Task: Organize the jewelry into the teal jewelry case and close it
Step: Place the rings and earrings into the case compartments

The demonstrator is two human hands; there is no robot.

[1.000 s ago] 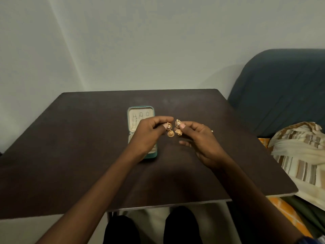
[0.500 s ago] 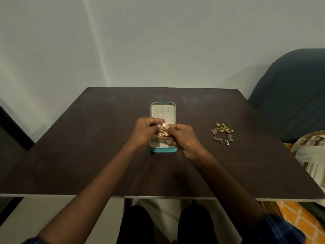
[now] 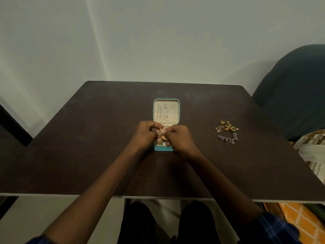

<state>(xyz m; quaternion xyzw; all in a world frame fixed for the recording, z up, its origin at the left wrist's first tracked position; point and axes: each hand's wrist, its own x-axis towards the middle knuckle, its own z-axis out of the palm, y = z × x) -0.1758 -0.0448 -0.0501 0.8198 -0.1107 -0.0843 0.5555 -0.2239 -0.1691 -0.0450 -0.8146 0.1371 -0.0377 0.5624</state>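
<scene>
Right now both hands sit over the case point(image 3: 166, 110), approx. mid-tabletop, a bit toward the far edge. Case is teal, lid open & lying back toward the far edge, cream lining showing. Lid liner has 3 small tabs along its far side; thin chains hang from at least 2 of them, the third too small to tell. Base half is mostly hidden under the hands; only its teal near rim shows betw. the wrists.

Left hand point(image 3: 145, 136): fingers curled, thumb & fingertips pinching the gold earrings point(image 3: 161, 136) from the left. Right hand point(image 3: 179, 138): fingers curled too, pinching the same gold cluster from the right. Earrings are held betw. the 2 hands, just above the case base; whether they touch the lining can't be told. They look like small bell-shaped gold drops, detail too blurred for more.

Loose jewelry pile point(image 3: 226, 132) lies on the table point(image 3: 79, 147) well apart from the case, toward the right edge: gold pcs at the far side, silver-tone pcs at the near side.

Dark blue chair back point(image 3: 295, 95) stands beyond the right far corner. Striped cloth point(image 3: 311, 150) & orange patterned fabric point(image 3: 302, 221) show past the right edge. Dark trousers visible under the near edge.
</scene>
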